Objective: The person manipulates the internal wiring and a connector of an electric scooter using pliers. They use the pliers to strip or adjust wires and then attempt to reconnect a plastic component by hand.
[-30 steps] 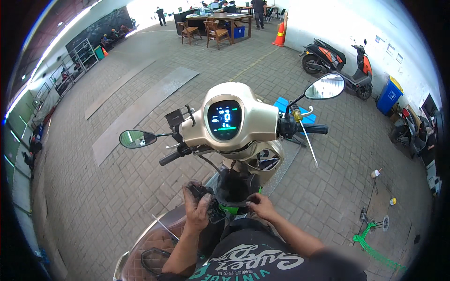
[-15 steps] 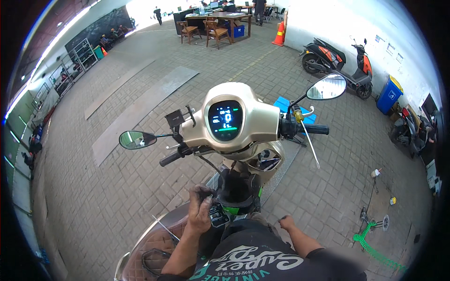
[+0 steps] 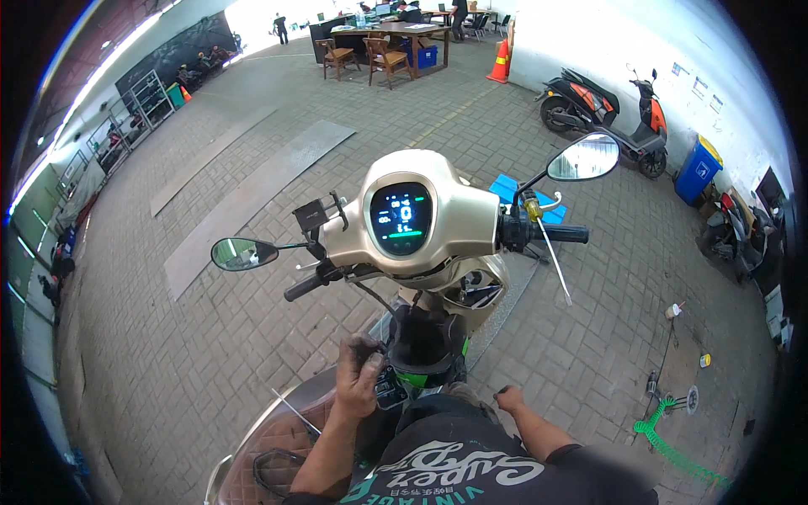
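A cream-gold scooter stands in front of me, its round dashboard [image 3: 401, 220] lit. My left hand [image 3: 359, 377] is raised beside a dark bag-like item [image 3: 418, 341], fingers curled in a pinch; what they hold, if anything, is too small to make out. Below lies the quilted brown seat [image 3: 278, 442], with a thin metal rod [image 3: 295, 410] and a black loop [image 3: 279, 471] on it. My right hand [image 3: 509, 399] hangs by my right side, fingers curled inward and their inside hidden. A screwdriver [image 3: 551, 252] with a yellow handle is lodged at the right handlebar, apart from both hands.
Mirrors stick out left [image 3: 244, 253] and right [image 3: 584, 157]. On the paved floor at right lie a green coiled hose [image 3: 673, 450] and a cup [image 3: 673, 310]. Farther off are an orange-black scooter [image 3: 602, 105], a blue bin [image 3: 698, 171], a traffic cone [image 3: 500, 65] and a wooden table [image 3: 396, 29].
My view has shifted very slightly, and the scooter sits a little farther left in it. My left hand keeps its curled pose; the right has turned slightly, its fingers still curled.
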Available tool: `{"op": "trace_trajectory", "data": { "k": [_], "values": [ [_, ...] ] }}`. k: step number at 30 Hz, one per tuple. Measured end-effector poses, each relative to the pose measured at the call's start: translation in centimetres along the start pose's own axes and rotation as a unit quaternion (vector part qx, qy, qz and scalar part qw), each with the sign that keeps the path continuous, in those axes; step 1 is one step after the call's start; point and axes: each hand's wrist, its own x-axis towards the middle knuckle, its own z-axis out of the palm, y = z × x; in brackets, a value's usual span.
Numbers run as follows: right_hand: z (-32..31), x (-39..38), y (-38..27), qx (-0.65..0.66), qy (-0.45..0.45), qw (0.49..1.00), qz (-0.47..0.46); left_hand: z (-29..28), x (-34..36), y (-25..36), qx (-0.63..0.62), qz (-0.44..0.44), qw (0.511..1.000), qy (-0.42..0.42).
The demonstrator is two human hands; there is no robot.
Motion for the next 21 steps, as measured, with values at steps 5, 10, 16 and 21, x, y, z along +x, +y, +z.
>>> {"op": "trace_trajectory", "data": {
  "k": [5,10,16,21],
  "values": [
    [-0.1,0.1,-1.1,-0.008,0.0,1.0,-0.009,0.0,0.1,0.5,-0.081,0.001,0.996,0.036],
    [-0.2,0.1,-0.3,-0.016,0.004,1.0,0.008,0.2,0.2,1.0,-0.086,0.015,0.995,0.037],
    [-0.3,0.0,0.4,-0.007,0.002,1.0,0.016,0.0,0.3,0.7,-0.124,-0.009,0.992,0.021],
    [-0.3,-0.1,0.2,-0.047,0.011,0.999,0.0,-0.3,0.5,0.4,-0.006,0.003,0.999,0.053]
  ]
}}
